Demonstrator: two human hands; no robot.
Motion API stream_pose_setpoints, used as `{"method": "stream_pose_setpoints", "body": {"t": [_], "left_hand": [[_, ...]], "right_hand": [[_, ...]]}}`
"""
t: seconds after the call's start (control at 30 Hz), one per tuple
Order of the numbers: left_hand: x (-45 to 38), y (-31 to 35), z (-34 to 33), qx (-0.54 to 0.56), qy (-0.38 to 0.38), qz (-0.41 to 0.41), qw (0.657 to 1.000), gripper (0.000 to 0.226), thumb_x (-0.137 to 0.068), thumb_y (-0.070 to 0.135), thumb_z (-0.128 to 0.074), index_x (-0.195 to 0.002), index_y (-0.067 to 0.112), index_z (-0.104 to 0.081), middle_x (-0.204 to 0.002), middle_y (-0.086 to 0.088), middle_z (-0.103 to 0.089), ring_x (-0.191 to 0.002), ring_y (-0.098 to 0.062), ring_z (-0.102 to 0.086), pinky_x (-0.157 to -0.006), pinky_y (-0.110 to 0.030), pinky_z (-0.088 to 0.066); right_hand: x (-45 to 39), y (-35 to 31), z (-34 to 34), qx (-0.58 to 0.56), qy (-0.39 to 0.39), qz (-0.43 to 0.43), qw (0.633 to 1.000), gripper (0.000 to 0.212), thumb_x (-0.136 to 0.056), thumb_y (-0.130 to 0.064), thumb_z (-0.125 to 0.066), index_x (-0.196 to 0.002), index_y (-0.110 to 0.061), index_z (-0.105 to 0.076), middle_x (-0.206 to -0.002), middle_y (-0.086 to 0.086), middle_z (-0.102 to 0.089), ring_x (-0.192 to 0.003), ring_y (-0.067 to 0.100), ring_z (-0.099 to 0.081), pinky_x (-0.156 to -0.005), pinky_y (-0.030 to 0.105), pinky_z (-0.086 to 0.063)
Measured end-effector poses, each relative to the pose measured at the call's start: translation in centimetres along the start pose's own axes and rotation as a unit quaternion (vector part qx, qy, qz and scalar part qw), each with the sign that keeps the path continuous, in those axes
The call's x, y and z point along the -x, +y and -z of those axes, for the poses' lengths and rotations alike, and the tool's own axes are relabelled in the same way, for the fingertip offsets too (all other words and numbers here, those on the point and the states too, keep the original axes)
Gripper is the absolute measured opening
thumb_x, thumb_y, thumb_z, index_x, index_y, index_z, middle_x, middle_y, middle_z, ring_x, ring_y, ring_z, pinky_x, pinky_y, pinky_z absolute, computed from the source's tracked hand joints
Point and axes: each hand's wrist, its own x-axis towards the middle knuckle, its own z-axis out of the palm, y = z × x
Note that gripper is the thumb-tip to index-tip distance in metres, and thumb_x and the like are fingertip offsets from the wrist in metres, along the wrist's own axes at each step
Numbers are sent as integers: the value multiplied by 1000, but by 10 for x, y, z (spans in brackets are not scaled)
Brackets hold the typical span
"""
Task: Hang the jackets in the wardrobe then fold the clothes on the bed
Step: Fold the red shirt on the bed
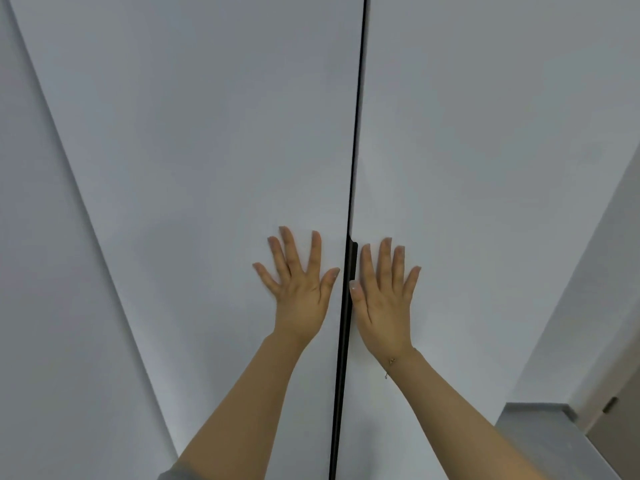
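Observation:
Two pale grey wardrobe doors fill the view, the left door (207, 150) and the right door (485, 150), meeting at a thin dark seam with a long black handle strip (346, 323). My left hand (299, 289) lies flat on the left door with fingers spread, just beside the seam. My right hand (382, 299) lies flat on the right door, its thumb touching the handle strip. Both doors look closed. No jackets, clothes or bed are in view.
Another pale panel (41, 271) adjoins the left door at the far left. At the lower right a grey floor strip (540, 431) and a wall with a doorframe (609, 393) show.

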Motion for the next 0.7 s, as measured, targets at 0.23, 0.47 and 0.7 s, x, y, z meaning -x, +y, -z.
{"method": "stream_pose_setpoints", "body": {"t": [0.23, 0.47, 0.7], "left_hand": [[-15, -5, -20, -15, 26, -1, 1000, 61, -101, 56, -10, -151, 39, 19, -158, -1, 34, -147, -27, 27, -110, -53, 29], [-18, -5, -24, -29, 29, 4, 999, 60, -102, 55, -12, -151, 40, 19, -159, -2, 30, -147, -28, 26, -110, -55, 27], [-16, -4, -1, -15, -76, 11, 997, 61, -100, 54, -10, -138, 48, 37, -147, 6, 50, -138, -18, 44, -107, -50, 33]], "right_hand": [[-19, 9, -33, 43, 48, 5, 998, 55, -105, -44, -6, -155, -28, 10, -161, -2, 23, -149, 21, 20, -117, 49, 20], [-28, 10, -46, 61, 61, -2, 996, 54, -104, -43, -9, -156, -30, 3, -162, 1, 9, -150, 22, 16, -117, 51, 16], [-21, -1, -19, 86, -12, -19, 996, 55, -105, -42, -21, -157, -29, -5, -163, 3, 13, -150, 22, 16, -120, 51, 9]]}}
